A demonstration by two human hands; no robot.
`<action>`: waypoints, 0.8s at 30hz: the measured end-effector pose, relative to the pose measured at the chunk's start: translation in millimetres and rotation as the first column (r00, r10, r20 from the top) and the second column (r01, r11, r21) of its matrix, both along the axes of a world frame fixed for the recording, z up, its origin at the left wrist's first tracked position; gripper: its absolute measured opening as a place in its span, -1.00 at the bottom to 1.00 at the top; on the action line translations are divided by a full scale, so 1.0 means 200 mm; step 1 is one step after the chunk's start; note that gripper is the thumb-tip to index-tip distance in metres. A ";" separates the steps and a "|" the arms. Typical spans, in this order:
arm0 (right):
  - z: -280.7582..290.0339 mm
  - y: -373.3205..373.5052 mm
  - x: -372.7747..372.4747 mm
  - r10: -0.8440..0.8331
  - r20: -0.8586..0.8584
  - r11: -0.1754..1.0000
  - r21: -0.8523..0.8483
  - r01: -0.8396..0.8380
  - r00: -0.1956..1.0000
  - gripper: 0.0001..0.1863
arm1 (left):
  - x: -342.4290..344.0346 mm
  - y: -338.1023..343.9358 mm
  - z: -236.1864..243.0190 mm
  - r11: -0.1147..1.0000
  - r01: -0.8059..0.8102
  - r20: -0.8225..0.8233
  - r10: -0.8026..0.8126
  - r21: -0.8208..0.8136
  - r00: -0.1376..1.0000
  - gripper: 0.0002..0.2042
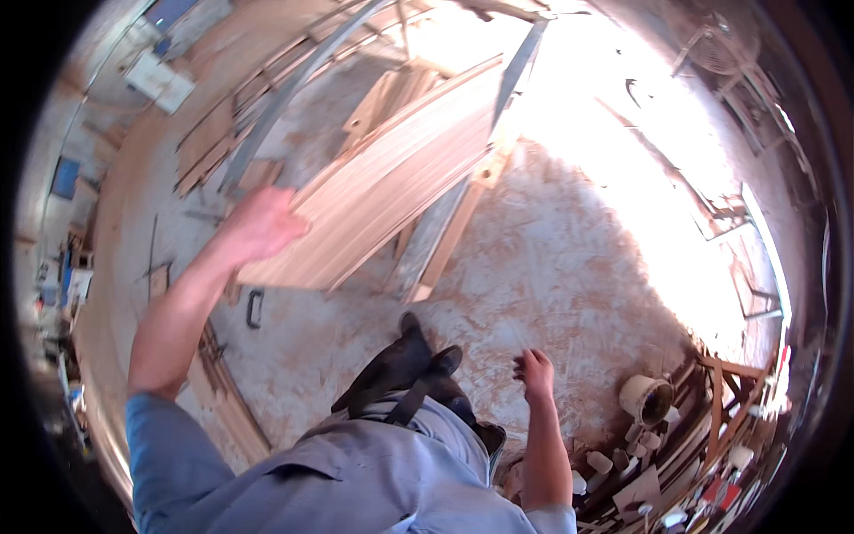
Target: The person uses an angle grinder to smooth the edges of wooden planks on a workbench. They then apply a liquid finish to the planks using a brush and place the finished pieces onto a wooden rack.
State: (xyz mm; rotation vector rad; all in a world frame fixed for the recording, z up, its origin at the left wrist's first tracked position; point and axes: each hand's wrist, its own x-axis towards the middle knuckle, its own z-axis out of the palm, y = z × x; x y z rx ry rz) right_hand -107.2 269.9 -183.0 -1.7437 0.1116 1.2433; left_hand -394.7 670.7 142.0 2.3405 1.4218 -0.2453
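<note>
My left hand is closed on the near left corner of a pale wooden panel, which shows long straight grain lines. The panel slants up to the right, resting across a support with a grey beam and a wooden leg. What the fingers do under the panel's edge is hidden. Lower right, away from the panel, my right hand hangs over the floor with its fingers curled. Something dark shows at those fingertips, too small to name.
A black C-shaped clamp lies on the dusty floor. Long boards lie at left. More planks lean beyond a grey curved beam. At right, a bucket stands by scrap wood and containers. Strong sunlight washes out the upper right.
</note>
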 end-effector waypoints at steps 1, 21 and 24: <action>0.03 0.16 0.00 0.022 0.031 0.998 0.058 -0.023 0.999 -0.74 | 0.00 0.00 0.00 0.999 -0.037 0.027 0.038 -0.032 0.999 -0.62; -0.16 1.88 0.29 -0.048 -0.541 0.739 0.547 0.394 0.840 -0.63 | 0.01 -0.07 0.06 0.978 -0.149 0.067 0.160 -0.145 0.985 -0.79; -0.16 1.90 0.33 0.048 -0.530 0.714 0.611 0.342 0.847 -0.67 | 0.01 -0.08 0.05 0.990 -0.111 0.079 0.118 -0.085 0.990 -0.85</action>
